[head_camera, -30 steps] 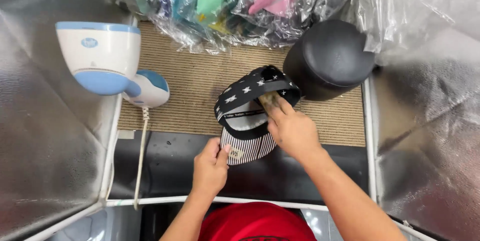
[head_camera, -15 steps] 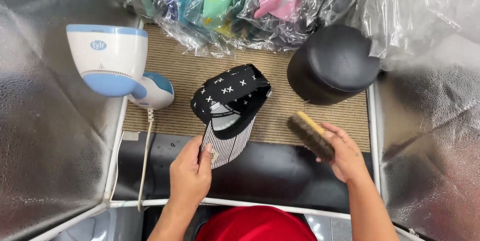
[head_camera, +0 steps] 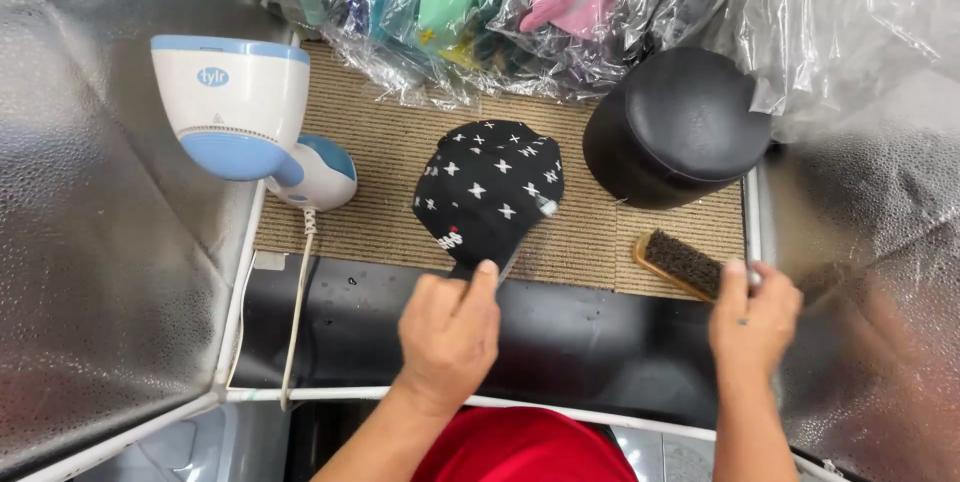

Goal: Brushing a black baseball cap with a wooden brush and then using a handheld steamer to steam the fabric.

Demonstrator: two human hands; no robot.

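My left hand (head_camera: 450, 332) grips the brim of a black cap with white crosses (head_camera: 490, 187). The cap's crown faces up over the tan woven mat (head_camera: 385, 157). My right hand (head_camera: 755, 320) is at the right, its fingers closed on the near end of a wooden brush (head_camera: 678, 264). The brush rests on the mat's right edge with its dark bristles facing up.
A black round padded form (head_camera: 680, 122) stands behind the brush. A white and blue steamer (head_camera: 235, 107) sits at the left, its cord (head_camera: 295, 312) trailing over the black surface (head_camera: 570, 342). Bagged colourful caps (head_camera: 480, 2) pile at the back. Silvery insulated walls (head_camera: 100, 272) close both sides.
The cap has turned over from inside-up to crown-up. My right hand has pulled the brush out of the cap and moved it right, down onto the mat.
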